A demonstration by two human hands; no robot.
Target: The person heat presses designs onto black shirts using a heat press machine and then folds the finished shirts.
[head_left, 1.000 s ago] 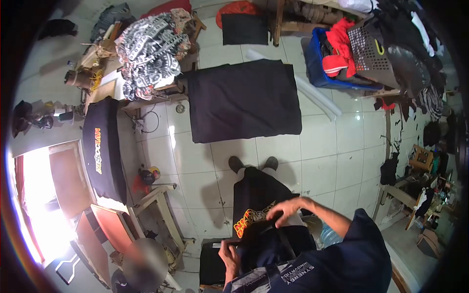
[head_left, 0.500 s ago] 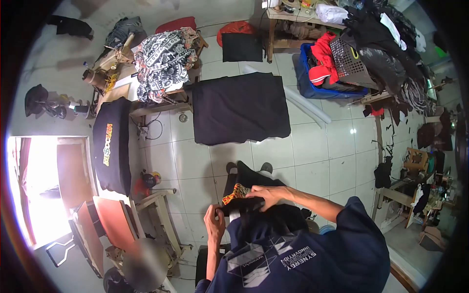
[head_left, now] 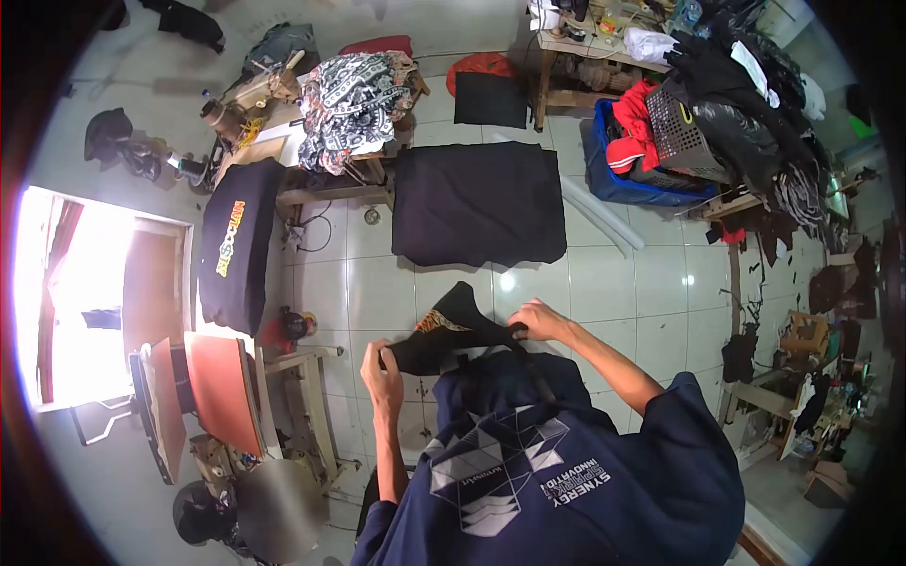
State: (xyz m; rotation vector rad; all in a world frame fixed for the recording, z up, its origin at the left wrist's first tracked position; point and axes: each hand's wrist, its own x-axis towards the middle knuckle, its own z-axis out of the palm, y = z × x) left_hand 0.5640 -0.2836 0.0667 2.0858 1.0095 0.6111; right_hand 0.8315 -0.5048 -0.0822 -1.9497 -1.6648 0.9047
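A black cloth [head_left: 429, 349] with a yellow-and-red printed strip is stretched in front of my body. My left hand [head_left: 382, 377] grips its left end with the fingers closed. Around the opposite end, slightly higher, my right hand [head_left: 540, 322] is closed too. The cloth rises to a peak between the hands, and its lower edge hangs near my dark blue shirt [head_left: 585, 472]. What kind of garment or piece it is cannot be made out.
A large black fabric piece [head_left: 478, 203] lies ahead over the tiled floor [head_left: 604, 302]. At left stand a padded black board [head_left: 236, 245] with lettering and a hinged red-brown panel [head_left: 222, 391]. A blue bin [head_left: 642, 193] and clear rolls [head_left: 599, 217] are at right.
The black cloth has been lifted and spread wider. My left hand moved left and up, and my right hand moved right and up. The view has shifted slightly.
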